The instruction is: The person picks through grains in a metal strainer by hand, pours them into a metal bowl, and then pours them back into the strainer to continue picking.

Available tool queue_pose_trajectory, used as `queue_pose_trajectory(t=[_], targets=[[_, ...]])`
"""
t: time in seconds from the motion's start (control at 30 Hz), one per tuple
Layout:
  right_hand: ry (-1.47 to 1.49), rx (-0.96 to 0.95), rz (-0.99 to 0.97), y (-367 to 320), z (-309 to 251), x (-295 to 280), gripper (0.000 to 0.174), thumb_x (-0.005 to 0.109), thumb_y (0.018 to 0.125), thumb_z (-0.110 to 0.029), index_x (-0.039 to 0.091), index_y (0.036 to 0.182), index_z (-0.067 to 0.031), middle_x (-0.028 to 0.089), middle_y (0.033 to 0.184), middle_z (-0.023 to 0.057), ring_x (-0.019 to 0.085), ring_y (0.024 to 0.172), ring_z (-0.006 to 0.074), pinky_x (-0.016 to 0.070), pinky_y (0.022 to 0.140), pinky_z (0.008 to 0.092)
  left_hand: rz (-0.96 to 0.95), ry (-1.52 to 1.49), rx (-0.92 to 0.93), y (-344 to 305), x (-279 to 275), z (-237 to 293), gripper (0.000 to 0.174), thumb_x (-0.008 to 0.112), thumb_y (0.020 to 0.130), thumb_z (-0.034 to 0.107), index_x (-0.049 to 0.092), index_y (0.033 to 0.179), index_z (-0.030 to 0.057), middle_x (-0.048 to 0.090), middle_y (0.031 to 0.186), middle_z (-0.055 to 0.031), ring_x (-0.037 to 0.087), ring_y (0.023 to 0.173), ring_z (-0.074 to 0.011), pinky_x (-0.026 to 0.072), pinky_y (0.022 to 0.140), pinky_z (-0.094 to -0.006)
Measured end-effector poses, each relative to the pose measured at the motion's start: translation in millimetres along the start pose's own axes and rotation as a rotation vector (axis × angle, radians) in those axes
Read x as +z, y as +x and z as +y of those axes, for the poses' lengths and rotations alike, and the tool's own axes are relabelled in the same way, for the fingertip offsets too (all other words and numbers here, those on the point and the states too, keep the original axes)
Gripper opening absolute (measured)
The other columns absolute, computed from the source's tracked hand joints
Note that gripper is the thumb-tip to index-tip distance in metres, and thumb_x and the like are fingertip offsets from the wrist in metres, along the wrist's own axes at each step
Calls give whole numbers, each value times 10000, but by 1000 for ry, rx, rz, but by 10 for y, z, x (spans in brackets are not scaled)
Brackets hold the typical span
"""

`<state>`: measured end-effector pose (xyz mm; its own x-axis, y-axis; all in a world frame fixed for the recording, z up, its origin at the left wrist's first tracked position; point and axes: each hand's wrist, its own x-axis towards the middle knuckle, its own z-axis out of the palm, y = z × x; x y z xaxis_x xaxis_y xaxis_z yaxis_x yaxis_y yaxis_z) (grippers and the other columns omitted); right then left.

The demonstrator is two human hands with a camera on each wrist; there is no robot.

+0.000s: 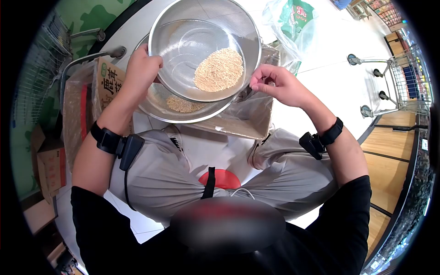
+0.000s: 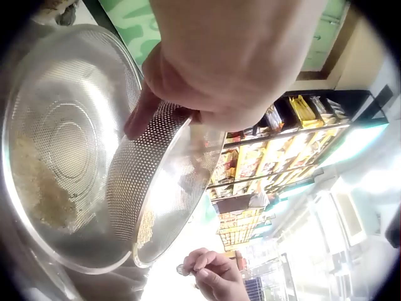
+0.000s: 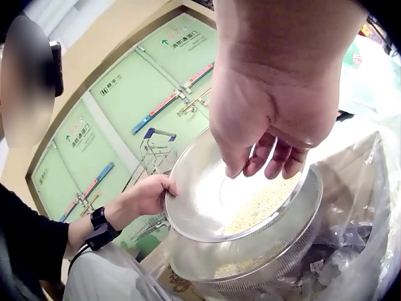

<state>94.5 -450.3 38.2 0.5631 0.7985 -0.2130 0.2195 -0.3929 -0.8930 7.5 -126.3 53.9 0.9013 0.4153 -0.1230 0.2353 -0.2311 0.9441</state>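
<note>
My left hand (image 1: 141, 68) grips the rim of a round metal sieve (image 1: 176, 46), thumb on the inside. Pale, oat-like grains (image 1: 219, 70) lie heaped in it toward its right side. The sieve is tilted above a second metal sieve (image 3: 288, 244), which has more grains (image 1: 181, 104) in its bottom. At the right of the upper rim, my right hand (image 1: 279, 85) has its fingers curled in and its thumb close to the index finger. A small greyish thing (image 2: 182, 269) shows at those fingertips in the left wrist view.
Under the sieves stands a cardboard box (image 1: 250, 121) lined with clear plastic. Another printed carton (image 1: 103, 85) is at the left, beside a cart. A plastic bag (image 1: 293, 27) lies on the floor behind. A wire shopping cart (image 1: 410, 87) stands at the right.
</note>
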Motion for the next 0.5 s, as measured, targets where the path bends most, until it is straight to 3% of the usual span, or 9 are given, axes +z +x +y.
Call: queue_pose_trajectory(t=[0.13, 0.2, 0.43, 0.5], targets=[[-277, -123, 13, -52, 51, -7, 72, 621, 878, 6, 638, 941, -23, 604, 894, 41, 598, 852, 152, 481, 784, 290, 26, -41, -25, 45, -28, -54, 478, 498, 720, -8, 514, 1189, -102, 631, 927, -167, 665, 687, -213, 563, 535, -329], [-537, -319, 15, -38, 131, -2, 114, 616, 828, 35, 644, 930, -7, 601, 897, 103, 615, 866, 250, 498, 789, 342, 31, -47, -31, 46, -43, -49, 482, 497, 720, -9, 513, 1192, -104, 630, 937, -169, 667, 695, -217, 568, 543, -330], [-555, -289, 102, -55, 82, -20, 101, 620, 804, 8, 662, 895, 6, 641, 906, 150, 625, 855, 310, 521, 759, 382, 31, -38, -27, 51, -98, -79, 488, 497, 720, -9, 511, 1197, -108, 627, 961, -174, 674, 738, -222, 583, 551, -337], [-521, -202, 237, -64, 50, -18, 103, 616, 806, -11, 655, 898, 15, 641, 887, 162, 633, 833, 302, 524, 750, 375, 36, -37, -24, -7, -95, -37, 488, 499, 720, -10, 512, 1198, -106, 626, 965, -177, 674, 733, -223, 584, 550, -338]])
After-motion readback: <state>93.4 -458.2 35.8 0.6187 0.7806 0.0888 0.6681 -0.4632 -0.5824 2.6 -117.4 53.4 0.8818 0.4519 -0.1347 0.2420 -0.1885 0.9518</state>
